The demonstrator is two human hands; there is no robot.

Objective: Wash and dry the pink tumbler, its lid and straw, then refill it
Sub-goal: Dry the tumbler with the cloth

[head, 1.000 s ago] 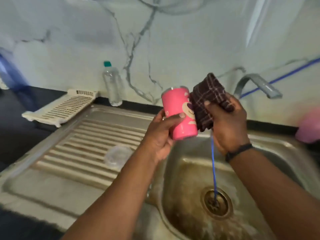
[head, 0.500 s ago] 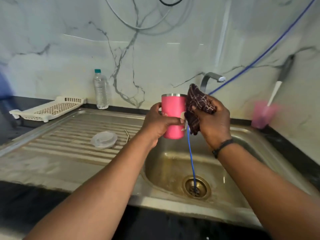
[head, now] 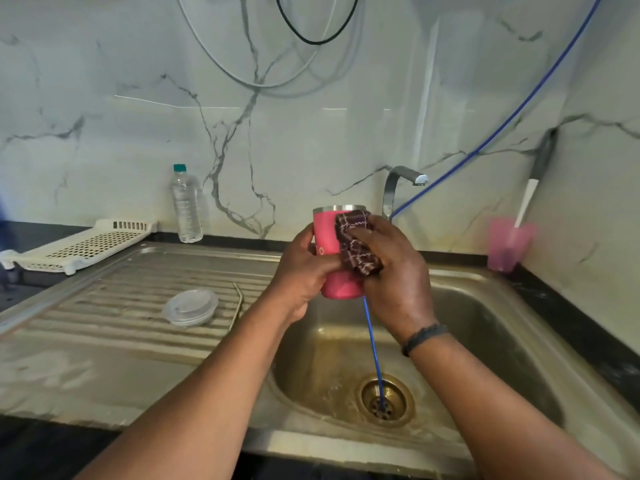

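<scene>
I hold the pink tumbler (head: 327, 233) upright above the sink basin (head: 485, 327). My left hand (head: 304, 271) grips its left side and lower body. My right hand (head: 391, 271) holds a dark checked cloth (head: 356, 247) pressed against the tumbler's right side. The clear lid (head: 190, 306) lies flat on the ribbed drainboard (head: 114, 306). A bent metal straw (head: 237, 303) lies just right of the lid.
A tap (head: 398, 185) rises behind the tumbler. A blue hose (head: 374, 351) runs down into the drain (head: 384, 400). A water bottle (head: 187, 206) and a white rack (head: 83, 244) stand at the back left. A pink cup (head: 507, 244) with a brush sits at the right.
The cloth slid from beside the tumbler onto its right side and nearer the rim. The view drew back and up, so lid and straw show clearly.
</scene>
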